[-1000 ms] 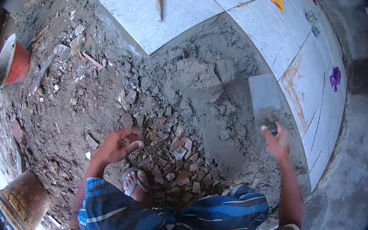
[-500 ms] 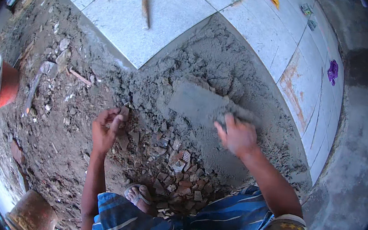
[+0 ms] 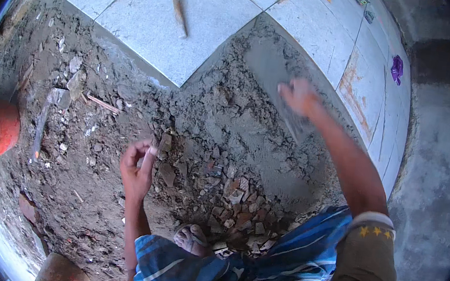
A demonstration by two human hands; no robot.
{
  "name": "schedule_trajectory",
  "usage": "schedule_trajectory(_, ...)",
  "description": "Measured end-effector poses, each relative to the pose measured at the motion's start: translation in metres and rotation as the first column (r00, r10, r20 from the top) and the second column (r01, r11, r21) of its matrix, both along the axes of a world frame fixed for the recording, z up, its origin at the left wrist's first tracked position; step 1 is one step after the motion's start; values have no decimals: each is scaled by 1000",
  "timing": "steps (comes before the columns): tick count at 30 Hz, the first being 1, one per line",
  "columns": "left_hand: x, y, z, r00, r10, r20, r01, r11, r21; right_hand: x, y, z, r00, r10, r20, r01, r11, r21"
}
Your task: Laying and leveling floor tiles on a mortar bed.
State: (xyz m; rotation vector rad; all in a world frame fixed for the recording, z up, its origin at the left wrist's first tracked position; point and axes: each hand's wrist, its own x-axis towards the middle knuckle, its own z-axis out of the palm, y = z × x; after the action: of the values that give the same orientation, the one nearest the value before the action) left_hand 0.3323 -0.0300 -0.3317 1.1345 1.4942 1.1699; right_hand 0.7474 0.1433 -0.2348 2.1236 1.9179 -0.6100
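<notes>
My right hand (image 3: 299,96) is wrapped round the handle of a flat plastering trowel (image 3: 270,62). Its grey blade lies against the wet mortar (image 3: 223,107) and partly blends with it, smeared by motion. Over the rubble to the left, my left hand (image 3: 138,161) has its fingers curled and the thumb near the index fingertip. Nothing shows in its grasp. Close beside those fingers a brown shard (image 3: 165,142) stands in the dirt. Large pale floor tiles (image 3: 138,25) border the mortar on both far sides, meeting in a V.
A mallet (image 3: 174,4) rests on the far tile. Broken tile pieces (image 3: 240,203) lie before my foot (image 3: 191,238). To the left are a red-orange bucket (image 3: 7,127) and a hammer-like tool (image 3: 43,120); a brown container (image 3: 63,273) sits lower left. A purple scrap (image 3: 397,69) lies on the right tiles.
My right hand has swept the trowel away from me, and its blade has turned to a steeper slant along the right tiles. My left hand stays curled near the shard. The view has shifted slightly.
</notes>
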Motion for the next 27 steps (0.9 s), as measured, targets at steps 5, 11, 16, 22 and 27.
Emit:
schedule_trajectory(5,-14,-44,-5,999,-12,37,16,994,-110,30,-59,-26,980,13,198,-16,1000,9)
schedule_trajectory(11,-8,-41,13,999,-31,21,34,991,-126,49,19,-53,984,20,177,-71,955,286)
schedule_trajectory(16,-2,-35,31,992,-109,-68,113,992,57,31,-28,-30,887,-378,-266,328,920,-216)
schedule_trajectory(22,-4,-59,33,986,-124,-114,127,992,22,68,-73,31,970,207,-124,-126,875,467)
schedule_trajectory(27,1,-59,21,993,-109,33,113,985,-131,49,-86,16,591,-463,-661,474,862,-180)
